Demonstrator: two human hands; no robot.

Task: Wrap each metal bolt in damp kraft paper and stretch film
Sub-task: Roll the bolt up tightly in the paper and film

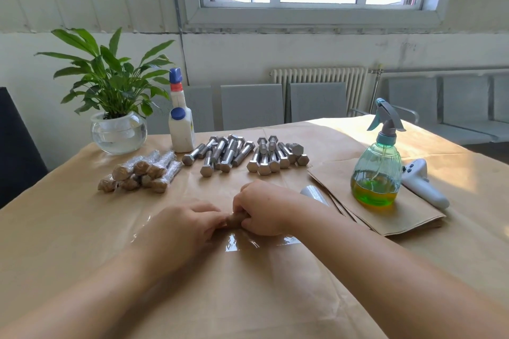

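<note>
Both our hands, left (190, 224) and right (261, 208), pinch the paper-wrapped bolt (234, 221) at bench centre, on clingy film (242, 242). It should feel heavy, stiff, slick; grip its ends. Bare bolts (242, 154) lie at twelve o'clock.

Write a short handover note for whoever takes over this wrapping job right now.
Left hand and right hand: both grip the brown paper-wrapped bolt lying on the clear stretch film sheet.
Done: a pile of film-wrapped brown bolts at left.
Left: the heap of bare grey metal hex bolts behind.
Nearby: the stack of brown kraft paper sheets under the teal spray bottle; the clear film roll.
</note>
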